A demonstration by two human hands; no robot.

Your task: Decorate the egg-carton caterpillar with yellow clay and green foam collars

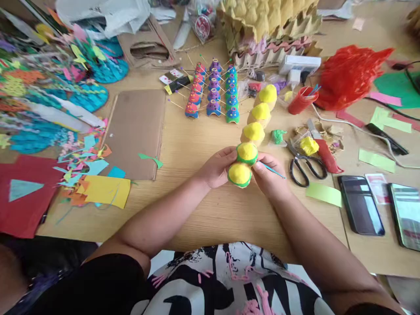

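Between my hands is a strip of egg carton cups (pixel 253 131) with yellow clay caps on its humps. Green clay bands ring the two nearest humps; the farther ones show only yellow. My left hand (pixel 218 168) grips the strip's near end from the left side. On the other side my right hand (pixel 269 175) has its fingers closed at the second hump, with a thin blue stick tool (pixel 271 169) held in it. Past the strip, to the right, lie a lump of green clay (pixel 278 136) and a lump of yellow clay (pixel 309 145).
Three finished carton caterpillars (pixel 214 89) with pin feelers stand ahead. Scissors (pixel 306 166), two phones (pixel 361 204) and a red cup (pixel 302 100) are on the right. Cardboard (pixel 133 131) and paper scraps (pixel 108 192) lie left. Egg trays (pixel 269 26) are stacked at the back.
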